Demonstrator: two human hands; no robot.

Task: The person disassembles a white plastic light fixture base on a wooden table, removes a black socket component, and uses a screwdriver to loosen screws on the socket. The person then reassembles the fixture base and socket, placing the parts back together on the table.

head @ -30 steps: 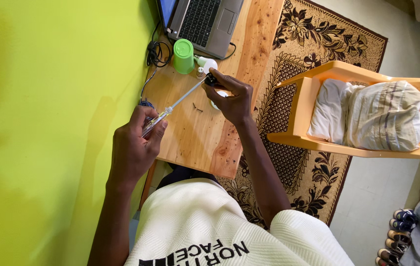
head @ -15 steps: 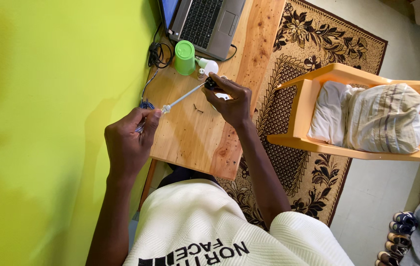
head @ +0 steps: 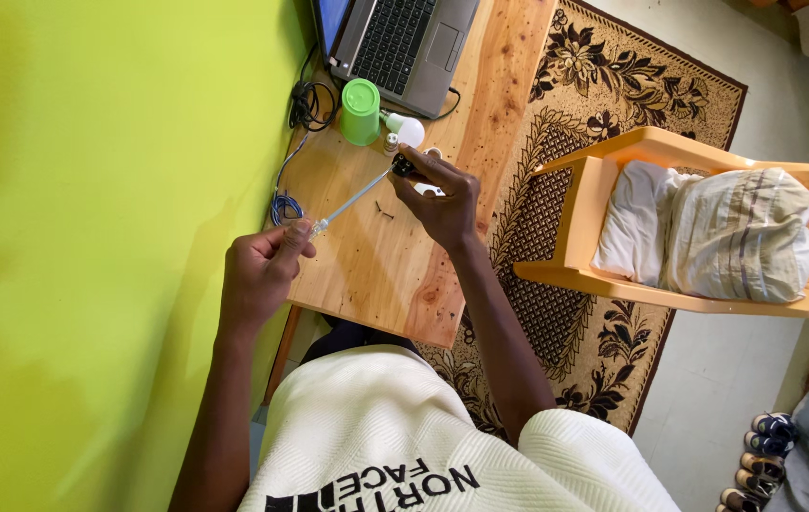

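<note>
While both hands are raised just above the wooden desk (head: 395, 275), a thin, pale, rod-like tool (head: 352, 201) (apparently a slim screwdriver or probe; its exact kind is too small to confirm) spans the gap between them. The left hand (head: 262, 275) is curled shut around the tool's near end, thumb and forefinger pinching it. The right hand (head: 444, 201) has its fingers closed narrowly on a small dark part (head: 402, 167) where the tool's far tip meets it.

Judged from its slenderness, the tool is light and stiff, probably smooth enough to turn between the fingertips; the thicker near end looks like the sound place to grip. The dark part appears small, hard and easily dropped, so a pinch at its sides seems right.

Materials noted: the desk is varnished, knotty timber with a glossy grain. A green plastic cup (head: 361, 112) stands near a white bulb (head: 408, 131), a grey laptop (head: 406, 40) behind them. Coiled cables (head: 292, 163) lie at the desk's wall edge. An orange moulded chair (head: 613, 171) carrying soft folded bedding (head: 717, 232) stands on a patterned rug (head: 603, 76).
</note>
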